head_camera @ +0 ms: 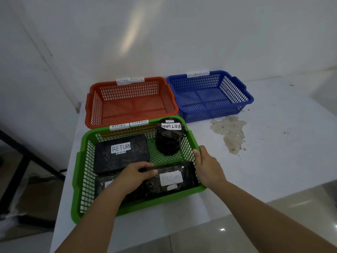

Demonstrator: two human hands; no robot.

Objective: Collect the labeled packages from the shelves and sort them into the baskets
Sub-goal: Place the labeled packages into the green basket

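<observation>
Green basket (78,172), lower centre: holds black packages labelled RETURN – flat box (127,159), round tub (169,141), wrapped packet (175,179) | left hand (135,175) fingers curled over packet | right hand (206,167) grips basket's right rim | orange basket (94,106), blue basket (244,95), upper centre: no packages inside | sorting judged barely begun.

arms: 2, bare to frame edge | left grip (135,175), right grip (207,168): no gloves
</observation>
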